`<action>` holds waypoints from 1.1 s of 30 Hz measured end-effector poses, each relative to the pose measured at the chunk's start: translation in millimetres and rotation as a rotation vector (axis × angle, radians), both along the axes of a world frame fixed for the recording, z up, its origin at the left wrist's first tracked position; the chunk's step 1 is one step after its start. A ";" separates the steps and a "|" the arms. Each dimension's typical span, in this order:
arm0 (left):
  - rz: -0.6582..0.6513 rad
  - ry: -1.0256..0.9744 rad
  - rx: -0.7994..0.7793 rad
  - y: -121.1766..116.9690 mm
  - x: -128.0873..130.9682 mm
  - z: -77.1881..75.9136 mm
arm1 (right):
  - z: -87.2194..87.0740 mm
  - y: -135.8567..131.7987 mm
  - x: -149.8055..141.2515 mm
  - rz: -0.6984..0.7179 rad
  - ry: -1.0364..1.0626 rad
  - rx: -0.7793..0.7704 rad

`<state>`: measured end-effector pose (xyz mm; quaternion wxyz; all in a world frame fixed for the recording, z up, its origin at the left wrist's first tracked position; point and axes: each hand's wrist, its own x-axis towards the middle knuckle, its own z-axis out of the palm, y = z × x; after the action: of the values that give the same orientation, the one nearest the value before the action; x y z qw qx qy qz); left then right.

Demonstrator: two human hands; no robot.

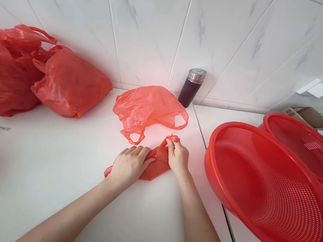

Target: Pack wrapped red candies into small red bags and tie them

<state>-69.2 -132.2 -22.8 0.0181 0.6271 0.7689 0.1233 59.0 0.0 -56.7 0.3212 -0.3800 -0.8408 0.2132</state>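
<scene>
A red plastic bag [158, 164], partly folded, lies on the white table between my hands. My left hand [131, 164] lies across its left part, fingers curled over the plastic, covering much of it. The fingers of my right hand [179, 156] pinch the bag's upper right corner, where a twisted end sticks out. Just beyond my hands another red plastic bag [151, 105] is spread flat, its two handle loops facing me. Whether anything is inside the bag I hold is hidden.
Filled red bags [72, 83] stand on the left against the tiled wall. A dark thermos [191, 88] with a silver lid is by the wall. Two red plastic baskets [242, 169] occupy the right, with a cardboard box [313, 117] behind. A seam divides the tables.
</scene>
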 end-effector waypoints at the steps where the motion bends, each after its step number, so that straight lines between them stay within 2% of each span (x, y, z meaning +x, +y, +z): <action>1: -0.005 -0.007 -0.015 0.7 -1.3 0.7 | -0.5 1.9 -0.2 -0.008 -0.008 -0.002; 10: 0.043 -0.100 -0.122 2.7 0.9 2.5 | -3.5 2.5 1.3 -0.035 -0.048 -0.018; 17: 0.036 -0.291 -0.120 4.8 -1.5 1.8 | -10.7 7.4 3.3 -0.044 -0.039 -0.042; 19: 0.023 -0.377 -0.136 1.9 -5.5 6.5 | -11.4 5.5 3.9 -0.017 -0.009 -0.061; 21: -0.005 -0.480 -0.186 -7.5 -13.6 17.6 | -9.9 -2.0 1.9 0.054 0.029 -0.086; 24: -0.015 -0.600 -0.264 -38.7 -32.4 45.1 | -3.4 -23.0 -6.4 0.193 0.093 -0.196; 26: 0.048 -0.621 -0.260 -70.4 -46.7 65.5 | 2.1 -38.6 -12.0 0.261 0.123 -0.318; 29: 0.234 -0.575 -0.186 -127.0 -69.5 88.1 | 7.8 -52.3 -16.0 0.308 0.126 -0.427; 33: 0.515 -0.428 -0.120 -199.0 -106.8 95.6 | 6.2 -48.7 -14.5 0.232 0.064 -0.427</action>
<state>-176.0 -331.2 72.9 0.1842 0.3700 0.8866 0.2074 44.5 -48.8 -50.6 0.2334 -0.3331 -0.8041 0.4336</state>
